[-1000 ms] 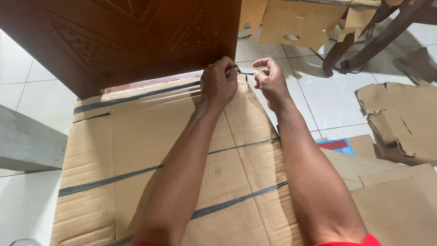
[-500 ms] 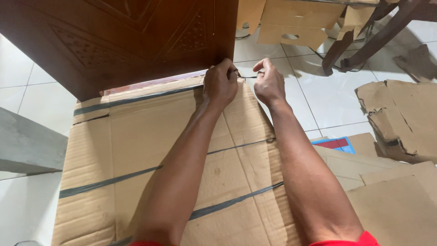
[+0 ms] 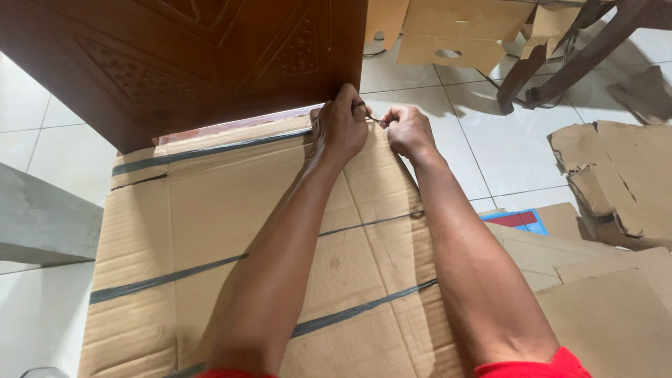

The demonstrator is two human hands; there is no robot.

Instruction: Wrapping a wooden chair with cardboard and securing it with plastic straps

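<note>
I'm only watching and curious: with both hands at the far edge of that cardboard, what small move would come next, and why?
Probably pulling the two hands apart to tighten. The left hand and right hand each pinch a thin dark strap end between them at the far corner of the flattened cardboard box, which other dark straps already cross.

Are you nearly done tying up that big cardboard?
Partly, it seems. Done: dark straps already cross the flat cardboard in several lines. In hand: at its far corner, by the wooden door, the left hand and right hand pinch the strap ends between them. Left: whether a knot is there can't be seen, and torn pieces lie loose on the tiles.
</note>
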